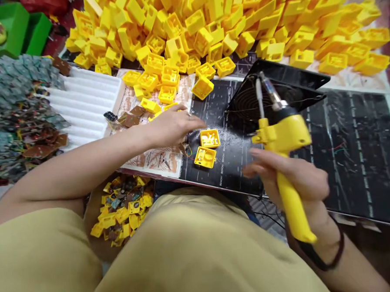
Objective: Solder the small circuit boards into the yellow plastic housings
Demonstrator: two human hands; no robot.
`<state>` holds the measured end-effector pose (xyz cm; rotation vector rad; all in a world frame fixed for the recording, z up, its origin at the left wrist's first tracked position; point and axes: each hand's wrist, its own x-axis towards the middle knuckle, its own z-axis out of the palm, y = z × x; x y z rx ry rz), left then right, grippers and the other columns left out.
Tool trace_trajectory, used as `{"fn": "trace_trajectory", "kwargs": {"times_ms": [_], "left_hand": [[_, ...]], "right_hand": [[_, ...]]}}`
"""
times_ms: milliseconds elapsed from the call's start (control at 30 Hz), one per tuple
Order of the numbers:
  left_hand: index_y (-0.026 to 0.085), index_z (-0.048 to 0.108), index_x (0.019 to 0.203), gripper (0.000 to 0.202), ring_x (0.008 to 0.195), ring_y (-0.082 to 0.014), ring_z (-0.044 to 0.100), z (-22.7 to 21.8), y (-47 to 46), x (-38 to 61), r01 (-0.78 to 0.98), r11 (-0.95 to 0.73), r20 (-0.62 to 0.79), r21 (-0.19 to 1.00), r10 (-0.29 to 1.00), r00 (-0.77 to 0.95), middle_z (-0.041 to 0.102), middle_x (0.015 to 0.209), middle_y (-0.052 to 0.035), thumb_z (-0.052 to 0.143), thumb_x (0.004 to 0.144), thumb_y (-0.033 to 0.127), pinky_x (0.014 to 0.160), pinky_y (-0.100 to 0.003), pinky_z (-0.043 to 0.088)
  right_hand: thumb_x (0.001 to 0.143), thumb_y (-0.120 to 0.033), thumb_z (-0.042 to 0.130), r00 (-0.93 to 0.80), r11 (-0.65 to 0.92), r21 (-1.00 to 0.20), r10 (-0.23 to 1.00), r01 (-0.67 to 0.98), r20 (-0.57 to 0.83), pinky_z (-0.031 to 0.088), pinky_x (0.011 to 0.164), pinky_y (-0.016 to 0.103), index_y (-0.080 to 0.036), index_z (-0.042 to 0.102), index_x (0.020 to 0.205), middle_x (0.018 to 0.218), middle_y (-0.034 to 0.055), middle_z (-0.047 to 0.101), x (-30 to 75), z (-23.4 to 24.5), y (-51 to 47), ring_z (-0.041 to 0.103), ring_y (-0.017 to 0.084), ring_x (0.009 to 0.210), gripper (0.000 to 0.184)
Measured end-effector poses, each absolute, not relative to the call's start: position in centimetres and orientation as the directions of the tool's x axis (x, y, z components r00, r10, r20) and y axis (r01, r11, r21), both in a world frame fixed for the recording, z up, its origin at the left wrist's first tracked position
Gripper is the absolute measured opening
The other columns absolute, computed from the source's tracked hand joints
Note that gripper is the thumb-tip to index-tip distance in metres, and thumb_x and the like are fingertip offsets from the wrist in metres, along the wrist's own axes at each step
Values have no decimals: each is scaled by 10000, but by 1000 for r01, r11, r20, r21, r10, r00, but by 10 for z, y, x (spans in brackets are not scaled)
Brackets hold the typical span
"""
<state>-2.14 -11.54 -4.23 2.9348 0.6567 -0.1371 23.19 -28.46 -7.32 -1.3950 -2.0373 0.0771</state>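
My right hand point(296, 175) is wrapped round the handle of a yellow soldering gun point(287, 132), whose metal tip points up and away from me. My left hand point(171, 126) reaches across the table with its fingers stretched out and nothing seen in them. Just right of its fingertips lie two small open yellow plastic housings point(210, 138), one in front of the other, with white parts inside. Below that hand are thin coloured wires point(188, 150), partly hidden. Brown circuit boards point(131, 117) lie beyond my left wrist.
A big heap of yellow housings point(205, 36) fills the back. A black fan point(254, 95) stands behind the soldering gun. At left, grey-green parts with wires point(12, 99) sit by a white ridged tray point(88, 99); green bins point(9, 29) are behind. Below the table edge is a container of yellow pieces point(123, 215).
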Motion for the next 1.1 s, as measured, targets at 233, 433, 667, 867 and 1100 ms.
{"fn": "trace_trajectory", "kwargs": {"times_ms": [233,433,667,867,1100], "left_hand": [[170,631,1260,376,1014,-247,692,-42,-160,-57,351,-924,-78,151,343,936,690,1243,-113,544,936,339,827,-353,532],[190,695,1107,329,782,-181,701,-47,-197,-67,341,-929,15,141,346,938,763,910,-51,479,980,404,689,-301,510],[149,548,1351,437,1200,-303,565,-46,-138,-66,756,-650,37,-72,756,654,602,1344,-144,465,970,348,932,-407,469],[171,526,1348,424,1121,-316,585,-60,-107,-33,746,-652,-11,-139,754,657,662,1221,-137,463,979,369,936,-495,425],[182,622,1249,336,1183,-263,574,-73,-115,-30,529,-848,61,7,529,847,626,1294,-131,463,955,220,959,-408,500]], "right_hand": [[931,-255,576,-495,630,-333,767,702,407,575,838,346,-250,612,1152,1047,49,706,223,-70,-222,686,196,935,224],[950,-317,550,-541,632,-319,773,706,332,563,788,309,-241,594,1187,1085,53,706,209,-83,-196,688,195,943,253],[897,-495,629,-331,458,-280,855,844,400,490,618,282,-215,638,1133,968,64,720,200,-73,-199,690,206,761,366],[889,-373,654,-422,530,-377,843,760,334,543,858,346,-229,590,1169,1071,60,702,192,-76,-185,682,218,955,321],[937,-324,582,-421,545,-422,835,725,354,555,819,308,-234,552,1219,1081,59,693,192,-88,-207,679,188,951,297]]}}
